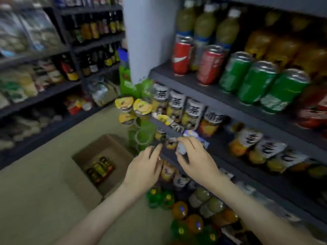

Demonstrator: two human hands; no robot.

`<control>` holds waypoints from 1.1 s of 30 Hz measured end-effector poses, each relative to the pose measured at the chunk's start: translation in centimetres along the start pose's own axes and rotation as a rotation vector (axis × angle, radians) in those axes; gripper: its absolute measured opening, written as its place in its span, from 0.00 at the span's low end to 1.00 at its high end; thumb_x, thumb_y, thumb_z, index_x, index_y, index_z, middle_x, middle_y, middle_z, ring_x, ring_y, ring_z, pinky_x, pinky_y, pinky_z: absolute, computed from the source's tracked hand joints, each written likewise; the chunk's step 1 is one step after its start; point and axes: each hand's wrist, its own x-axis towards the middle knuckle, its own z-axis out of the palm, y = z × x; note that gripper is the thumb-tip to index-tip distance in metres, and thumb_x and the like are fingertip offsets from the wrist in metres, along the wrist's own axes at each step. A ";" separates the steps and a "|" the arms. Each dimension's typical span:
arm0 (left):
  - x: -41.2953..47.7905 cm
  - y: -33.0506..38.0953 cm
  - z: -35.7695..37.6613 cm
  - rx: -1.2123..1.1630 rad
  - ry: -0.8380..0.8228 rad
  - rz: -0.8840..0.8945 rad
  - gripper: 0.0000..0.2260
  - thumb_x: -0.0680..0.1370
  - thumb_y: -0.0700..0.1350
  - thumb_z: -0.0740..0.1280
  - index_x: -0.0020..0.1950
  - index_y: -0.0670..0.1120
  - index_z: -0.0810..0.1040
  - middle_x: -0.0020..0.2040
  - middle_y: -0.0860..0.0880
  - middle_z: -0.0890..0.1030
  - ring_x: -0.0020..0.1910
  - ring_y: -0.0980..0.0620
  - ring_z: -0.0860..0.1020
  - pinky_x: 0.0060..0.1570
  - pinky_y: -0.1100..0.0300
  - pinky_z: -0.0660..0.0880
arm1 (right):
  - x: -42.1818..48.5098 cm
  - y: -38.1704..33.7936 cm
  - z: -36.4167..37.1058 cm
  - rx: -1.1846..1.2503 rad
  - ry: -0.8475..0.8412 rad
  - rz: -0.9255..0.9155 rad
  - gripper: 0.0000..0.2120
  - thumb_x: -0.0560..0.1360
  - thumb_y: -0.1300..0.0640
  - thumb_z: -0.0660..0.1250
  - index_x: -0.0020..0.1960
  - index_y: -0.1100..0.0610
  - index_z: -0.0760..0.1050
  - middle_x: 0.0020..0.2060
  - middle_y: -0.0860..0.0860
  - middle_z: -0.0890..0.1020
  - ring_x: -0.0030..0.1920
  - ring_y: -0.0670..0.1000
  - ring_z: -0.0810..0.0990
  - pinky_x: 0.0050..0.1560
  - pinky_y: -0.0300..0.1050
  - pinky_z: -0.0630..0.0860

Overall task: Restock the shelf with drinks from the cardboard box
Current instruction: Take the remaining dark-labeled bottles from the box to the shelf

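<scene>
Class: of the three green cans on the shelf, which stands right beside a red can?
The leftmost green can, next to the right-hand red can; the other two stand further right.

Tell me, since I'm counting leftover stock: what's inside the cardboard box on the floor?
The cardboard box holds a small cluster of bottles with green, yellow and red labels. Blur hides their count, and the near wall covers their lower parts.

The cardboard box (113,147) stands open on the floor just left of the dark grey shelf (212,98). A few green- and red-labelled bottles (100,169) lie in its bottom. A small pale blue drink (184,145), too blurred to read, sits at the front edge of a lower board, pinched by the right hand (196,161).
</scene>
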 end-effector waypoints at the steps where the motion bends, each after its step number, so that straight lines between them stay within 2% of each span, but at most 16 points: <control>1: -0.7 -2.8 -0.2 0.005 -0.038 -0.042 0.21 0.74 0.49 0.61 0.66 0.44 0.73 0.53 0.45 0.80 0.43 0.45 0.81 0.33 0.57 0.78 | 1.4 -1.4 1.9 0.023 -0.066 0.007 0.19 0.80 0.51 0.61 0.69 0.57 0.68 0.62 0.51 0.74 0.65 0.50 0.70 0.61 0.45 0.72; 3: -2.2 -7.8 -0.5 0.020 -0.100 -0.118 0.21 0.75 0.49 0.56 0.64 0.43 0.73 0.52 0.44 0.79 0.43 0.43 0.81 0.32 0.55 0.78 | 3.9 -4.0 5.2 0.063 -0.150 -0.014 0.21 0.81 0.51 0.60 0.71 0.56 0.65 0.64 0.51 0.71 0.66 0.51 0.69 0.60 0.42 0.70; 6: -4.3 -13.6 -1.5 0.070 -0.166 -0.232 0.19 0.74 0.48 0.59 0.62 0.44 0.76 0.50 0.44 0.79 0.41 0.43 0.81 0.30 0.56 0.77 | 6.8 -7.7 9.1 0.107 -0.210 -0.040 0.21 0.81 0.53 0.60 0.72 0.56 0.65 0.64 0.51 0.71 0.66 0.51 0.69 0.57 0.39 0.70; 8: -5.4 -16.6 -1.8 0.056 -0.192 -0.331 0.19 0.74 0.47 0.62 0.64 0.45 0.74 0.53 0.44 0.79 0.44 0.42 0.81 0.32 0.55 0.77 | 8.3 -9.7 11.3 0.133 -0.253 -0.044 0.21 0.81 0.52 0.60 0.72 0.56 0.64 0.66 0.52 0.70 0.65 0.51 0.70 0.54 0.38 0.70; 11: -6.5 -19.8 -1.9 0.006 -0.204 -0.457 0.19 0.75 0.47 0.59 0.66 0.46 0.71 0.53 0.43 0.78 0.46 0.41 0.80 0.34 0.51 0.78 | 10.4 -11.3 14.7 0.142 -0.325 -0.069 0.22 0.81 0.52 0.58 0.74 0.54 0.62 0.68 0.51 0.68 0.68 0.51 0.67 0.57 0.40 0.70; 15: -7.5 -23.3 0.1 -0.046 -0.315 -0.654 0.22 0.80 0.46 0.57 0.75 0.47 0.60 0.64 0.44 0.70 0.60 0.42 0.73 0.51 0.50 0.73 | 13.3 -11.1 19.3 0.134 -0.386 -0.095 0.24 0.81 0.52 0.57 0.76 0.53 0.58 0.67 0.51 0.66 0.68 0.51 0.65 0.57 0.39 0.69; 18: -7.1 -26.7 2.6 -0.092 -0.367 -0.757 0.23 0.81 0.48 0.55 0.76 0.49 0.57 0.67 0.46 0.68 0.62 0.44 0.73 0.53 0.52 0.72 | 15.8 -10.0 23.4 0.130 -0.465 -0.031 0.26 0.81 0.53 0.57 0.77 0.50 0.54 0.69 0.51 0.65 0.69 0.52 0.64 0.58 0.42 0.71; 23: -2.6 -34.4 6.9 -0.042 -0.426 -0.893 0.24 0.82 0.47 0.54 0.77 0.48 0.53 0.71 0.46 0.65 0.64 0.45 0.71 0.56 0.53 0.72 | 21.5 -7.2 33.1 0.081 -0.640 -0.074 0.34 0.81 0.54 0.57 0.78 0.48 0.40 0.72 0.49 0.63 0.71 0.51 0.63 0.64 0.40 0.67; 26: -1.3 -38.0 11.2 -0.029 -0.515 -0.938 0.25 0.82 0.47 0.53 0.78 0.49 0.50 0.73 0.46 0.61 0.67 0.46 0.68 0.61 0.55 0.70 | 24.0 -5.5 39.6 0.047 -0.793 -0.029 0.36 0.81 0.55 0.58 0.77 0.46 0.36 0.74 0.50 0.61 0.73 0.51 0.61 0.66 0.41 0.65; 29: -1.3 -41.7 18.6 -0.135 -0.604 -0.996 0.28 0.82 0.48 0.55 0.78 0.49 0.46 0.76 0.46 0.57 0.71 0.47 0.63 0.67 0.54 0.66 | 24.9 -3.6 47.5 0.046 -0.921 0.038 0.38 0.80 0.56 0.59 0.77 0.42 0.36 0.73 0.50 0.62 0.71 0.52 0.63 0.67 0.42 0.66; 31: -1.6 -45.0 24.6 -0.173 -0.559 -1.043 0.29 0.80 0.50 0.56 0.78 0.50 0.46 0.76 0.44 0.58 0.72 0.45 0.63 0.69 0.51 0.66 | 24.4 -2.0 54.4 0.034 -0.946 0.031 0.37 0.79 0.55 0.58 0.73 0.37 0.35 0.72 0.49 0.63 0.71 0.53 0.64 0.70 0.46 0.64; 33: -2.4 -48.3 30.9 -0.103 -0.445 -1.112 0.29 0.79 0.50 0.55 0.78 0.50 0.49 0.74 0.41 0.64 0.69 0.41 0.68 0.67 0.47 0.68 | 23.4 -0.5 61.8 -0.005 -0.989 0.004 0.35 0.79 0.51 0.55 0.71 0.35 0.32 0.71 0.48 0.65 0.69 0.54 0.66 0.66 0.47 0.66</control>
